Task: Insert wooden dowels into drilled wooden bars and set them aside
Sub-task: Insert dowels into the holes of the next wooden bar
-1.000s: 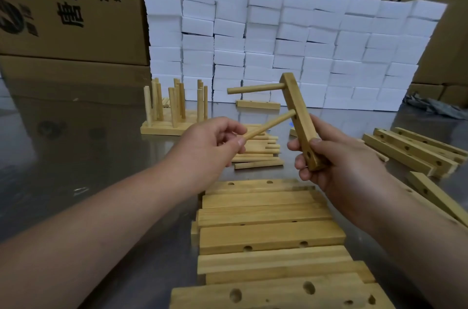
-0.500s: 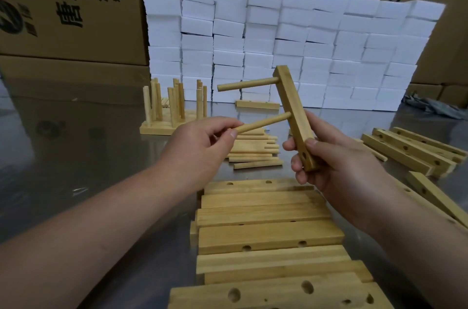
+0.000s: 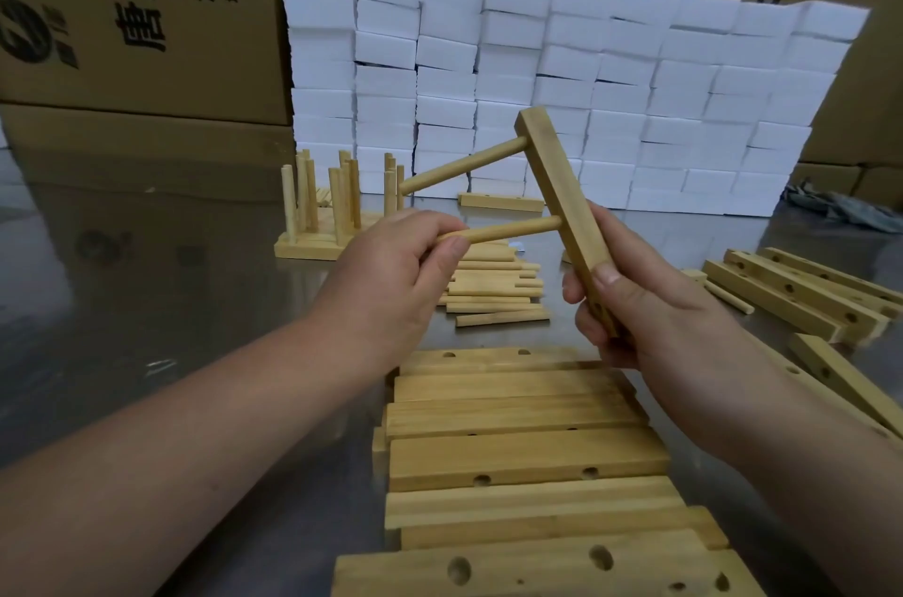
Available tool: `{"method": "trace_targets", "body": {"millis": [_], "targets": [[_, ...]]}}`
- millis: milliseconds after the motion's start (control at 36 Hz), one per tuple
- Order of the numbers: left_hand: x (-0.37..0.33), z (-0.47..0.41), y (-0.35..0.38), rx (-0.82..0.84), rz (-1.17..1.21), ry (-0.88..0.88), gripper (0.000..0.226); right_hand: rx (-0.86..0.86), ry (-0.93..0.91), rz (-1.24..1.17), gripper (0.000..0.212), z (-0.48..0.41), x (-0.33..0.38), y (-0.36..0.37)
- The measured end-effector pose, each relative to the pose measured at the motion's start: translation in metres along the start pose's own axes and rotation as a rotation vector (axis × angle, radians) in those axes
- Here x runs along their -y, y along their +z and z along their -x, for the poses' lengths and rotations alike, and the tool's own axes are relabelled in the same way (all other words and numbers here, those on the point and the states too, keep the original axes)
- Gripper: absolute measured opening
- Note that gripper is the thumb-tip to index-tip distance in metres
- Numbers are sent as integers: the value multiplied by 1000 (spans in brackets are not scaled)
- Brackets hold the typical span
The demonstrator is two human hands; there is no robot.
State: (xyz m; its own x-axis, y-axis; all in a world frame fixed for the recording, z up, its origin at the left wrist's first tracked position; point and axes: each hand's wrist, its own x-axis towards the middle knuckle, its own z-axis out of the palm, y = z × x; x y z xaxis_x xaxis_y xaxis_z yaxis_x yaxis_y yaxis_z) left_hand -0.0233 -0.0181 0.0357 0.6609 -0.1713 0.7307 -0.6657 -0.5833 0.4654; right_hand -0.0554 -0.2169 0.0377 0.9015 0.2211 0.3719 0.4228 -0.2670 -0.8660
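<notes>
While right hand point(image 3: 635, 313) grips bar point(image 3: 554, 186) tilted | left hand point(image 3: 391, 274) pinches dowel point(image 3: 513, 229)

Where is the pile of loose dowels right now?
Head view: the loose dowels lie mid-table, just behind the left hand, right of the finished bars with upright dowels.

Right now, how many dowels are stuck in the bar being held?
2: the upper dowel near the top of the bar; the lower dowel at mid-bar, pinched by the left hand. The right hand hides the bar's bottom.
</notes>
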Motion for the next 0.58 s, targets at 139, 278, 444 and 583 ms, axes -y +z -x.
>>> {"method": "trace_targets", "body": {"millis": [139, 278, 444, 583], "targets": [[-1, 1, 0, 27, 33, -34, 17, 12, -6, 38, 48, -1, 0, -1], [-4, 1, -1, 85, 131, -143, 23, 2, -31, 18, 48, -1, -1, 0], [-4, -2, -1, 145, 270, -297, 31, 0, -51, 63, 49, 0, -3, 1], [-10, -4, -3, 223, 420, -424, 35, -6, -47, 89, 50, 0, -3, 1]]}}
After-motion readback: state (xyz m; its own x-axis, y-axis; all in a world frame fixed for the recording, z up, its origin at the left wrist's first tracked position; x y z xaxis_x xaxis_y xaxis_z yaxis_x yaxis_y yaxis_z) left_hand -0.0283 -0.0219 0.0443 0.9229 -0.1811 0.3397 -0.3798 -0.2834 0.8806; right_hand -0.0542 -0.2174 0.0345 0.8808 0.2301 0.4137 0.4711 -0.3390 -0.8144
